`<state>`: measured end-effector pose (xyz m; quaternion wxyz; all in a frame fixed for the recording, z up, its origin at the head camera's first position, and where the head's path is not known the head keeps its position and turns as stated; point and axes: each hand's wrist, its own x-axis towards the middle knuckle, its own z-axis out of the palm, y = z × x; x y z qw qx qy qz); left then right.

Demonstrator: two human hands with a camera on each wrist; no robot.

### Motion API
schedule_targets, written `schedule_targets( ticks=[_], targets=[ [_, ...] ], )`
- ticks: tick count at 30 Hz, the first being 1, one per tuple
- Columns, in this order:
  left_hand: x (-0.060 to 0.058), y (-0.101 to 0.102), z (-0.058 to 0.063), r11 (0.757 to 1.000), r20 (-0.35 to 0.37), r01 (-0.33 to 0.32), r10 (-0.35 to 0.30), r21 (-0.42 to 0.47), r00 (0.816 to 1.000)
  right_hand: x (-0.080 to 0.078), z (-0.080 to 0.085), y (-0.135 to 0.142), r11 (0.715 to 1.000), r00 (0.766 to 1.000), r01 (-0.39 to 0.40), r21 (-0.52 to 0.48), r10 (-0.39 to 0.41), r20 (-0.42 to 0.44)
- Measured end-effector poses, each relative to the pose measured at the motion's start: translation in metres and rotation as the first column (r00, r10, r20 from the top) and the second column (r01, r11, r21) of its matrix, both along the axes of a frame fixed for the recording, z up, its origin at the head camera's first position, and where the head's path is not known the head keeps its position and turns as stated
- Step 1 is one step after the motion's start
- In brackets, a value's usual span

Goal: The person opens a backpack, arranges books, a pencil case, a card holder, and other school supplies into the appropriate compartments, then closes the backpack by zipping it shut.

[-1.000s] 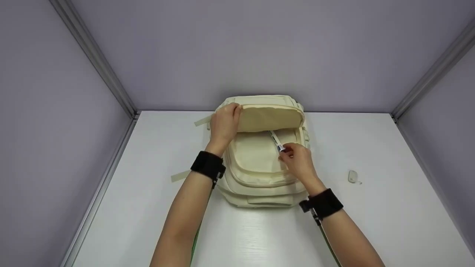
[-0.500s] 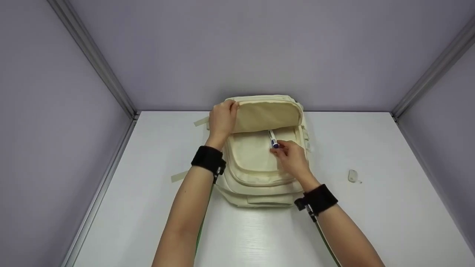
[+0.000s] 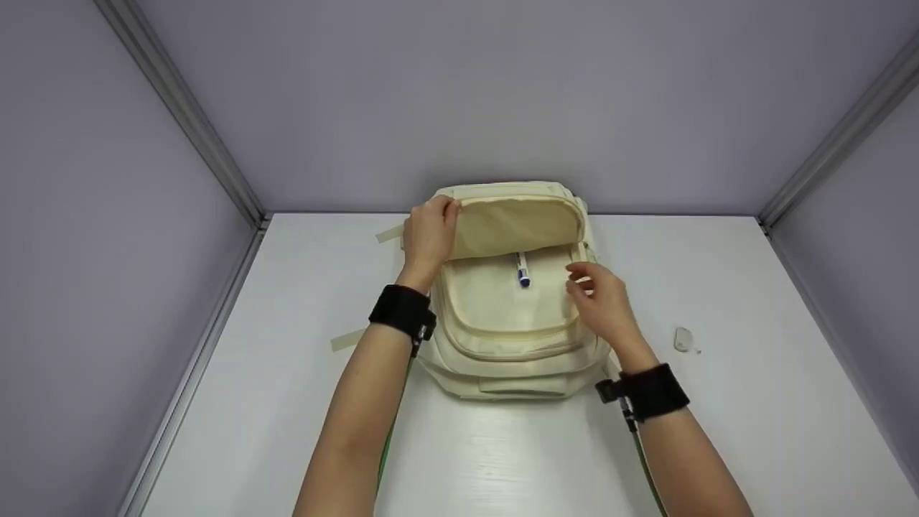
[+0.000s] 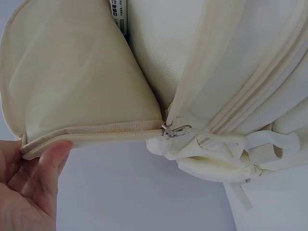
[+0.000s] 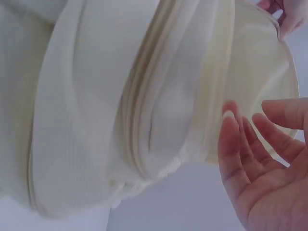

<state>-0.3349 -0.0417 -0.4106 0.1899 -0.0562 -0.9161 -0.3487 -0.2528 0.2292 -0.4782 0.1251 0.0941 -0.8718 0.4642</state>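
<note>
A cream backpack (image 3: 517, 373) lies on the table with its front pocket unzipped. My left hand (image 3: 429, 233) pinches the edge of the pocket flap (image 3: 520, 226) and holds it raised; the left wrist view shows the thumb and fingers on the zipper edge (image 4: 96, 132). Inside the pocket, partly under the flap, lies a white marker (image 3: 523, 271) with a blue end. Its printed barrel (image 4: 119, 14) peeks out at the top of the left wrist view. My right hand (image 3: 602, 298) is by the pocket's right side, fingers loosely bent and holding nothing.
A small clear object (image 3: 683, 339) lies on the white table (image 3: 725, 431) to the right. Pale straps (image 3: 348, 340) stick out from the backpack's left side. A grey wall (image 3: 502, 93) stands close behind the backpack.
The right hand has let go of the marker and moved right, away from it. The marker now lies in the pocket. The left hand still holds the flap up.
</note>
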Motion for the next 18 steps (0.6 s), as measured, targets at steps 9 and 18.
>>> schedule_targets(
  ticks=[9, 18],
  targets=[
    [0.002, 0.000, -0.002, 1.000, 0.010, -0.014, 0.014, 0.013, 1.000, 0.015, -0.034, 0.085, 0.857, 0.899, 0.384, 0.344, -0.432, 0.072],
    [0.002, 0.001, -0.004, 1.000, 0.014, 0.000, 0.000, 0.013, 1.000, 0.038, -0.057, 0.139, 0.822, 0.722, 0.211, 0.528, -0.496, 0.483]
  ],
)
